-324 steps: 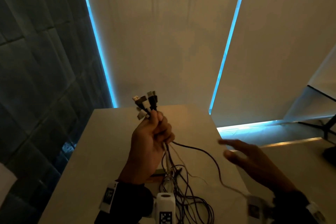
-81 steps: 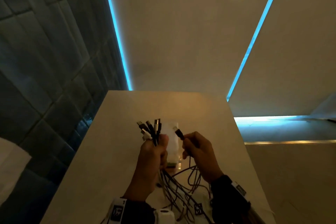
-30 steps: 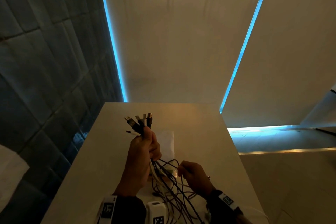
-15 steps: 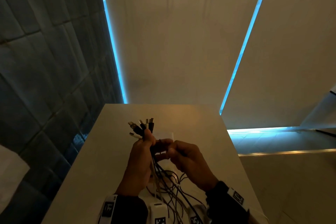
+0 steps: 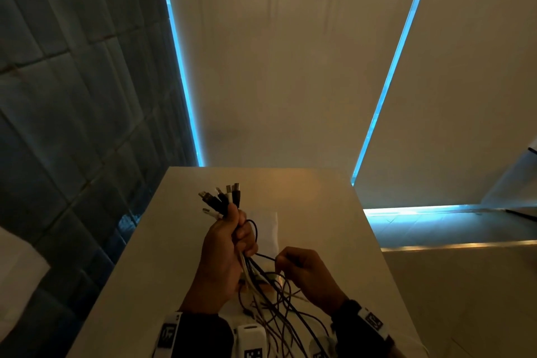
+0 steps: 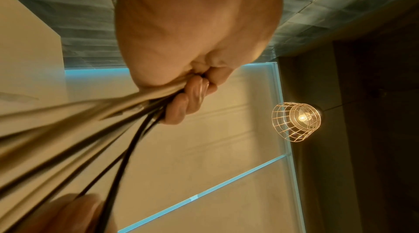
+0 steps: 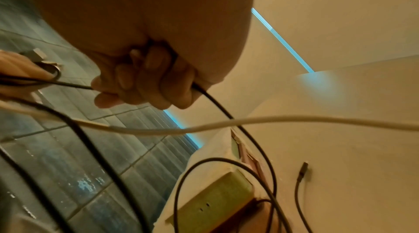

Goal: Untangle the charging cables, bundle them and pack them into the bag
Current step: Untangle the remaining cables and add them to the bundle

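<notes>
My left hand (image 5: 229,244) is raised over the table (image 5: 174,256) and grips a bunch of black and white charging cables (image 5: 261,282). Their plug ends (image 5: 222,199) fan out above the fist. In the left wrist view the curled fingers (image 6: 188,100) squeeze the strands (image 6: 95,120). My right hand (image 5: 302,267), lower and to the right, holds one thin black cable (image 5: 263,256) that loops from the left fist; the right wrist view shows the fingers (image 7: 145,82) curled round that cable (image 7: 217,104). The loose lengths hang tangled toward the near edge. A pale flat bag (image 5: 266,229) lies behind the hands.
A green-sided box (image 7: 215,199) sits on the table under the cables, with a loose black plug end (image 7: 302,170) beside it. A dark tiled wall (image 5: 72,110) runs along the left. The table's right edge (image 5: 374,241) drops to a lower floor.
My right hand has dropped from beside the left fist to lower right, sliding down along one black cable. The left hand still holds the bunch upright.
</notes>
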`<control>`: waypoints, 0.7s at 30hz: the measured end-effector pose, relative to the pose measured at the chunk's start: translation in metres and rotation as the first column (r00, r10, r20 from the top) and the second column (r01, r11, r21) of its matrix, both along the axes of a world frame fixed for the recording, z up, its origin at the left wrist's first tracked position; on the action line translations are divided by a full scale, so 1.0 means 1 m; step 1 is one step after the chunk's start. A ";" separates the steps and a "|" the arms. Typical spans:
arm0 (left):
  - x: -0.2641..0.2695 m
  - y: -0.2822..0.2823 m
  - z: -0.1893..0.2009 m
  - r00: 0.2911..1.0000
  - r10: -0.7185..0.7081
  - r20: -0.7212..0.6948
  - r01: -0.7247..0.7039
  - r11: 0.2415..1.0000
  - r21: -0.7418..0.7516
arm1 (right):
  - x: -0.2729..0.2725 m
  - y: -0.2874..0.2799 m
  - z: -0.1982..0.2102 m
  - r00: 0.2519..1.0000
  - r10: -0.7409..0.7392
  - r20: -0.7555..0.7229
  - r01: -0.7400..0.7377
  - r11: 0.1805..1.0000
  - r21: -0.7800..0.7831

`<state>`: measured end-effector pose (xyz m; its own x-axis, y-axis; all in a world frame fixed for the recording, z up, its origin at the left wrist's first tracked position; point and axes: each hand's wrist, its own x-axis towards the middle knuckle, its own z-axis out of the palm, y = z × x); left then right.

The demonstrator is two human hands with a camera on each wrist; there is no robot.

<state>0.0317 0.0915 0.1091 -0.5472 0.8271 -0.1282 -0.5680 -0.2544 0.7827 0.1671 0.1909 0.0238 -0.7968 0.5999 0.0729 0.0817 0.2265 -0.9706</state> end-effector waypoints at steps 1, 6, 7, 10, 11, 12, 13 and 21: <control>0.000 0.000 0.000 1.000 -0.013 0.001 0.013 1.000 0.003 | 0.000 0.001 -0.004 1.000 -0.009 0.010 0.009 1.000 0.006; 0.001 -0.001 0.002 0.999 -0.028 -0.047 0.028 1.000 -0.002 | 0.000 0.003 -0.013 0.999 -0.034 0.033 0.034 0.999 0.007; 0.002 -0.001 0.002 0.998 -0.020 -0.059 0.020 1.000 -0.005 | 0.000 0.003 -0.016 0.999 -0.036 0.039 0.036 0.999 0.009; 0.002 0.000 0.001 0.996 -0.004 -0.091 0.003 1.000 -0.013 | -0.001 0.006 -0.028 0.997 -0.044 0.070 0.042 0.999 0.028; 0.002 -0.001 0.001 0.995 -0.003 -0.102 0.002 1.000 -0.012 | -0.001 0.007 -0.033 0.996 -0.045 0.078 0.043 0.998 0.035; 0.002 -0.001 0.001 0.994 -0.003 -0.111 0.002 1.000 -0.008 | -0.001 0.008 -0.037 0.995 -0.045 0.086 0.042 0.998 0.039; 0.002 -0.002 0.001 0.993 -0.002 -0.117 0.002 1.000 -0.004 | -0.002 0.009 -0.041 0.995 -0.046 0.094 0.042 0.998 0.040; -0.001 -0.003 0.001 0.991 0.004 -0.131 -0.002 1.000 0.014 | 0.000 0.015 -0.066 0.978 -0.102 0.183 0.087 0.992 0.089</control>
